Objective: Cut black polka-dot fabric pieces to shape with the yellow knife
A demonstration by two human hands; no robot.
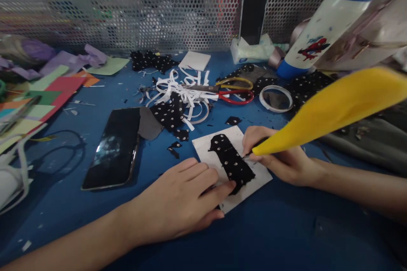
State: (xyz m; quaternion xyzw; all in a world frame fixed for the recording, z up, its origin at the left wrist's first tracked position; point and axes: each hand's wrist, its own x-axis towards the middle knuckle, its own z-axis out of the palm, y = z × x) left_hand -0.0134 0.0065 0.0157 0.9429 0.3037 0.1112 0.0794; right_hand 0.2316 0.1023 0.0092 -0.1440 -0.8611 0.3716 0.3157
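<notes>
A black piece of fabric with white dots [229,159] lies on a white square card [208,154] on the blue table. My left hand [178,197] rests at the card's lower left, its index fingertip on the fabric's near end and its other fingers loosely bent. In my right hand [282,159] is a slim dark pen-like tool with a broad yellow plume-shaped top [330,114], pinched between thumb and fingers. Its tip is near the right edge of the fabric; whether it touches is hard to see.
A black phone [112,148] lies to the left. Beyond the card are scissors [222,89] on white paper strips [178,89], fabric scraps [168,112] and a tape roll [276,98]. A bottle [327,25] and an upright phone [253,12] stand by the perforated metal panel [178,8].
</notes>
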